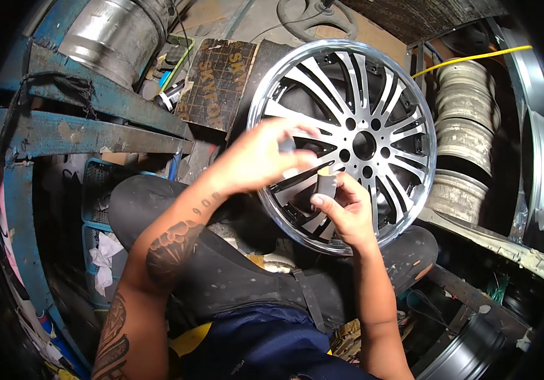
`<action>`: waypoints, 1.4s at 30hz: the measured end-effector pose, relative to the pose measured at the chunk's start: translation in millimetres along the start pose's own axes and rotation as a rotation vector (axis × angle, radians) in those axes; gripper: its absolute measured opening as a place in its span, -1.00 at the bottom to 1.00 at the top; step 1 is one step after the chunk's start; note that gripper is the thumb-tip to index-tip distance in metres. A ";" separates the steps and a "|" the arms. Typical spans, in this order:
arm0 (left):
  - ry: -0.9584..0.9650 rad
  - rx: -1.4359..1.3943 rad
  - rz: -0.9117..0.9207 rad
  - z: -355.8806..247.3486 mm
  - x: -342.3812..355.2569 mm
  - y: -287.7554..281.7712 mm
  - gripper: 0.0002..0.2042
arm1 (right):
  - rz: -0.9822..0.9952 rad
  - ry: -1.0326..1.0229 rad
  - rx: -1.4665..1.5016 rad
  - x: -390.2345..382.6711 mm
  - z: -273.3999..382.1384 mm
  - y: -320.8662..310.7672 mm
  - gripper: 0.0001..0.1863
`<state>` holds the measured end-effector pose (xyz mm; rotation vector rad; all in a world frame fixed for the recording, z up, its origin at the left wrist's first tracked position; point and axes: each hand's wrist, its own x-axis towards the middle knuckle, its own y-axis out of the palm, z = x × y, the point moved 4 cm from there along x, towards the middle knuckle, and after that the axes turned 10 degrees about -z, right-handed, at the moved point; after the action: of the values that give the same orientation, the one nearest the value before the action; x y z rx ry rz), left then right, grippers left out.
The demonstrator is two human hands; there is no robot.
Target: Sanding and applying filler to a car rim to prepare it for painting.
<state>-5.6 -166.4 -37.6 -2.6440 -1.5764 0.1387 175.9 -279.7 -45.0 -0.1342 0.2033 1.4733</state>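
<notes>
An alloy wheel rim (pixel 364 120), with a polished lip, silver spokes and black recesses, lies tilted across my lap. Over its lower left spokes my right hand (pixel 351 212) pinches a dark grey, folded piece of sandpaper (pixel 326 185) between thumb and fingers. Yellow shows at the upper end of that piece. Just left of it, my left hand (pixel 265 155) hovers above the rim's left side, blurred by motion. Its thumb and fingers are apart, and I make out nothing held between them.
Several worn wheel rims (pixel 465 133) are stacked at the right. A dull metal drum-like rim (pixel 117 38) rests on the blue steel frame (pixel 94 136) at left. Beyond the wheel lie a cardboard piece (pixel 212 82) and a steering wheel (pixel 294 28). A blue basket (pixel 98 190) stands at left.
</notes>
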 end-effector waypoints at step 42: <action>-0.175 0.997 -0.244 15.7 13.9 -20.5 -0.24 | -0.068 -0.685 -1.390 -4.6 -16.7 49.3 -0.45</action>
<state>-18.6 -144.4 -51.9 -1.6883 -1.3292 0.8881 125.6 -283.1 -58.6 -0.7143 -1.3896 1.2695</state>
